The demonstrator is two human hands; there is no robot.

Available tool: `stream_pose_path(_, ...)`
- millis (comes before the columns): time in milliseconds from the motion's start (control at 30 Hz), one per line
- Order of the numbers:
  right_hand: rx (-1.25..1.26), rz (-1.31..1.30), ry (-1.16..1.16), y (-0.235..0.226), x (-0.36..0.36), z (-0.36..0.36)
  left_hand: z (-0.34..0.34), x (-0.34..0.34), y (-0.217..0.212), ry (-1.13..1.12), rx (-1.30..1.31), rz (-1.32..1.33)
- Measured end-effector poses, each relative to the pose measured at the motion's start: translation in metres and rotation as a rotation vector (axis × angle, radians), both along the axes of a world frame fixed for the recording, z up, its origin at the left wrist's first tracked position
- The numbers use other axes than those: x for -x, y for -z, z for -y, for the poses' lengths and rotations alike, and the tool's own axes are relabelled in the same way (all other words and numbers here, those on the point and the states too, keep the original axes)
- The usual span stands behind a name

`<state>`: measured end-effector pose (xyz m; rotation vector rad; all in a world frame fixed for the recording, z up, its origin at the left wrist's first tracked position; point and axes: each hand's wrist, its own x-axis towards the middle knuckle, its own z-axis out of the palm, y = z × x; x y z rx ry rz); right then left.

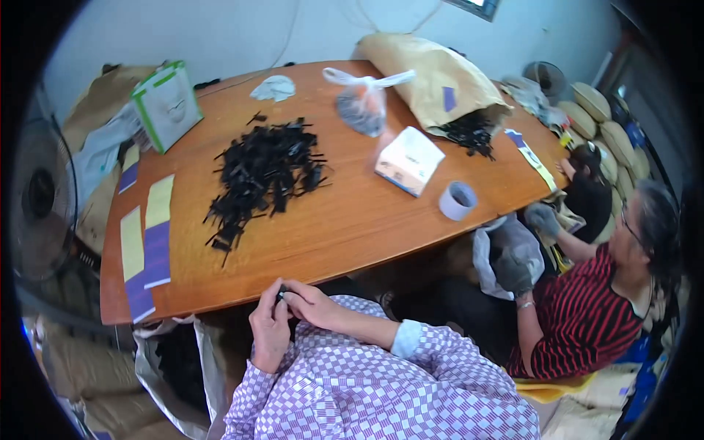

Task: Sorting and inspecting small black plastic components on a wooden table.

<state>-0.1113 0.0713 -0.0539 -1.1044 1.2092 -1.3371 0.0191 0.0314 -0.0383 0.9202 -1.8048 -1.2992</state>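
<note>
My left hand (269, 327) and my right hand (313, 303) meet just off the table's near edge, over my lap. Their fingers are closed together around a small black piece (281, 295), mostly covered by the fingertips. Beyond them on the brown wooden table (352, 249) lies a loose heap of small black strip-like pieces (268, 165). An open sack (181, 400) with black contents stands below the table edge beside my left arm.
Yellow-and-purple paper strips (157, 249) lie at the table's left. A tape roll (458, 200), white box (409, 163), tied plastic bag (361, 110) and large paper sack (433, 77) spilling black pieces stand right. A gloved co-worker (594, 293) sits at the right with a white bag (510, 249).
</note>
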Motion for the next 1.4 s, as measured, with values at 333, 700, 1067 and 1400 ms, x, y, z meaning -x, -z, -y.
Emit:
stream_pose_path(333,0.245,-0.875,0.561,-0.034,0.163,-0.035,0.005,0.097,0.005,0.712,-0.224,0.162)
stream_pose_path(700,0.264,-0.818,0.959,-0.002,0.220,-0.032,0.011,0.106,0.064,0.896,-0.987,-0.031)
stream_pose_path(1067,0.249,-0.816,1.028,-0.007,0.219,-0.030,0.020,0.110,0.074,0.954,-1.161,-0.125)
stream_pose_path(1400,0.225,-1.111,1.039,-0.006,0.209,-0.031,-0.001,0.140,0.064,1.251,-1.305,0.082)
